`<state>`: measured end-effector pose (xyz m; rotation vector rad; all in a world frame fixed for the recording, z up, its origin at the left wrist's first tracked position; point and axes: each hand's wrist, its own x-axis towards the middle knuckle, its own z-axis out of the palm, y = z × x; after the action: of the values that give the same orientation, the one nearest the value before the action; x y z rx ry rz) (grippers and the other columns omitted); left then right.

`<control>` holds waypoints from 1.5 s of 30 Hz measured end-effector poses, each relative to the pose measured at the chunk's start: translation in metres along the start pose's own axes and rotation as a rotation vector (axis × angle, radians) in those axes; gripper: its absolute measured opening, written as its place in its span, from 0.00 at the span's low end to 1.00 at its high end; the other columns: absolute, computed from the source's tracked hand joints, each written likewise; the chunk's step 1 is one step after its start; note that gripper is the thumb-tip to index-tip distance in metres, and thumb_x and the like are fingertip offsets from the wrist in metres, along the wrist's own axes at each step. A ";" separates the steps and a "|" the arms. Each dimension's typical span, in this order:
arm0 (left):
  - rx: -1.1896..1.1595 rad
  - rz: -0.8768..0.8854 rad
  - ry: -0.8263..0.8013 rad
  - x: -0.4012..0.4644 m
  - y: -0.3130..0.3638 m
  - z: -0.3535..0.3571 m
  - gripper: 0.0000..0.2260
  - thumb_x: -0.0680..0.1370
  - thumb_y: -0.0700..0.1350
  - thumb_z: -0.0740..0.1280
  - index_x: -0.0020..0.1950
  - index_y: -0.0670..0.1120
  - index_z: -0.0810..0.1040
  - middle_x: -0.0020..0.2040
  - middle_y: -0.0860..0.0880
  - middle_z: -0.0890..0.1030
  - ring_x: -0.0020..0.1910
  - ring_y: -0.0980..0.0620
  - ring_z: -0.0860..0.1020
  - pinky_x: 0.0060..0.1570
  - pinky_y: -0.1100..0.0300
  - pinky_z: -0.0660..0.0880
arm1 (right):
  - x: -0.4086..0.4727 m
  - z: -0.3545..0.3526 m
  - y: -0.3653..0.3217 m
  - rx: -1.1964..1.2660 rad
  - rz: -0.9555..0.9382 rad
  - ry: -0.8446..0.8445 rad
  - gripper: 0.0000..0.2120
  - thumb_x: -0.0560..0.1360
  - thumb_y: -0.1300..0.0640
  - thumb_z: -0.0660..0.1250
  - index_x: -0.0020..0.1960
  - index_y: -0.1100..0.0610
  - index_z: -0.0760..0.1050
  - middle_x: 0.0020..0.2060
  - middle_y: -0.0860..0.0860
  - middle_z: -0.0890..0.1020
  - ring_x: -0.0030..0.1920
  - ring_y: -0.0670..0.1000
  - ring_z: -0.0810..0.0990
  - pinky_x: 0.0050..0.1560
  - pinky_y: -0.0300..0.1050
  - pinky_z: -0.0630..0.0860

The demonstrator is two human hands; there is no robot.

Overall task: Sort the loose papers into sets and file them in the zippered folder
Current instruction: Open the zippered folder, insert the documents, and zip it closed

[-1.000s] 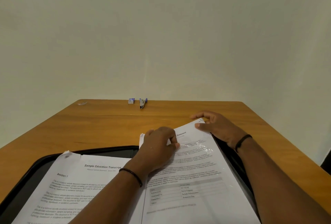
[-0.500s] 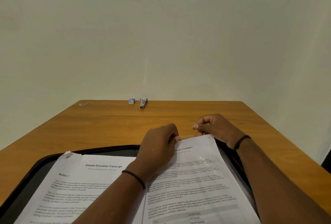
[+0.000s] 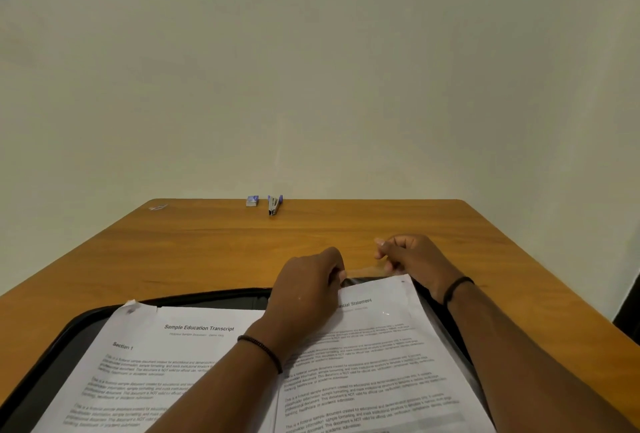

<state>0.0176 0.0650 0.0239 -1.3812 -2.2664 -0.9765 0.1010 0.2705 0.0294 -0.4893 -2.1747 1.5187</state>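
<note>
A black zippered folder (image 3: 207, 295) lies open on the wooden table (image 3: 207, 245) in front of me. On its left half rests a stapled set headed "Sample Education Transcript" (image 3: 156, 356). On the right half lies a "Financial Statement" set (image 3: 374, 346) inside a clear plastic sleeve (image 3: 363, 271), whose open top edge sticks out past the paper. My left hand (image 3: 308, 287) pinches that edge at its left end. My right hand (image 3: 412, 259) pinches it at the right end, slightly lifted. My left forearm covers the folder's spine.
At the table's far edge stand a small staple box (image 3: 252, 201) and a stapler (image 3: 274, 205). A little scrap or clip (image 3: 158, 207) lies at the far left corner. A plain wall rises behind the table; the table's right edge drops off beyond my right arm.
The Financial Statement set has slid toward me, deeper into the sleeve. My hands went from lying on the paper's top to pinching the sleeve's free top edge.
</note>
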 end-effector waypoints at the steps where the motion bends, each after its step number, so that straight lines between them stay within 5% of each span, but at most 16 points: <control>1: -0.013 -0.007 -0.013 -0.001 0.000 0.000 0.04 0.80 0.43 0.65 0.45 0.47 0.75 0.34 0.49 0.80 0.32 0.48 0.74 0.32 0.55 0.66 | -0.001 -0.001 -0.001 0.030 0.010 0.012 0.18 0.78 0.49 0.68 0.44 0.65 0.81 0.30 0.55 0.80 0.28 0.46 0.75 0.33 0.35 0.73; 7: 0.007 -0.030 -0.058 -0.001 -0.001 0.004 0.04 0.80 0.43 0.62 0.46 0.48 0.74 0.40 0.50 0.80 0.37 0.47 0.75 0.38 0.51 0.71 | -0.012 -0.001 -0.009 0.078 0.082 0.063 0.22 0.78 0.46 0.66 0.44 0.66 0.80 0.30 0.54 0.80 0.25 0.49 0.73 0.25 0.37 0.69; 16: -0.006 -0.098 -0.062 -0.006 -0.001 0.007 0.05 0.81 0.45 0.63 0.45 0.48 0.73 0.41 0.51 0.78 0.38 0.46 0.76 0.39 0.50 0.73 | -0.066 -0.013 -0.037 -0.129 0.093 0.122 0.16 0.74 0.46 0.73 0.46 0.59 0.76 0.34 0.56 0.82 0.26 0.47 0.75 0.28 0.41 0.74; 26: 0.121 -0.125 0.113 -0.029 -0.005 -0.025 0.11 0.77 0.49 0.71 0.57 0.47 0.77 0.51 0.48 0.79 0.45 0.48 0.78 0.42 0.54 0.74 | -0.129 -0.033 -0.059 -0.405 0.419 -0.240 0.18 0.72 0.44 0.74 0.39 0.58 0.73 0.31 0.52 0.81 0.24 0.48 0.75 0.26 0.39 0.73; 31: 0.285 -0.407 0.143 -0.065 -0.032 -0.083 0.13 0.76 0.50 0.70 0.57 0.46 0.76 0.51 0.46 0.78 0.49 0.45 0.77 0.44 0.54 0.73 | -0.144 -0.030 -0.089 -0.232 0.412 -0.294 0.17 0.73 0.52 0.73 0.57 0.63 0.80 0.48 0.58 0.86 0.41 0.53 0.84 0.32 0.41 0.77; 34: 0.411 -0.690 0.171 -0.094 -0.049 -0.128 0.13 0.75 0.51 0.68 0.53 0.44 0.73 0.49 0.44 0.76 0.48 0.42 0.75 0.44 0.53 0.71 | -0.145 -0.014 -0.121 -0.077 0.326 -0.270 0.17 0.73 0.57 0.73 0.58 0.65 0.80 0.51 0.61 0.85 0.53 0.61 0.84 0.58 0.58 0.79; 37: 0.424 -0.861 0.126 -0.122 -0.067 -0.162 0.17 0.77 0.56 0.66 0.54 0.43 0.72 0.55 0.41 0.77 0.54 0.39 0.76 0.52 0.50 0.73 | -0.146 0.020 -0.159 -0.063 0.279 -0.250 0.16 0.71 0.59 0.74 0.56 0.66 0.79 0.50 0.61 0.84 0.52 0.61 0.83 0.58 0.55 0.78; 41: 0.114 -0.882 0.009 -0.151 -0.085 -0.183 0.21 0.77 0.60 0.65 0.36 0.43 0.71 0.31 0.48 0.76 0.30 0.48 0.74 0.33 0.61 0.69 | -0.147 0.091 -0.200 -0.137 0.242 -0.331 0.19 0.71 0.57 0.72 0.59 0.65 0.76 0.50 0.61 0.82 0.44 0.56 0.80 0.45 0.47 0.78; 45: -0.048 -0.892 -0.092 -0.153 -0.086 -0.190 0.15 0.75 0.45 0.69 0.32 0.43 0.70 0.27 0.48 0.72 0.26 0.50 0.69 0.29 0.61 0.63 | -0.151 0.158 -0.216 -0.177 0.248 -0.431 0.16 0.76 0.55 0.68 0.59 0.64 0.74 0.39 0.57 0.82 0.37 0.54 0.81 0.41 0.47 0.81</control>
<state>0.0017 -0.1929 0.0386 -0.3649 -2.9924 -1.2084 0.1347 -0.0045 0.1626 -0.5454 -2.6799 1.6932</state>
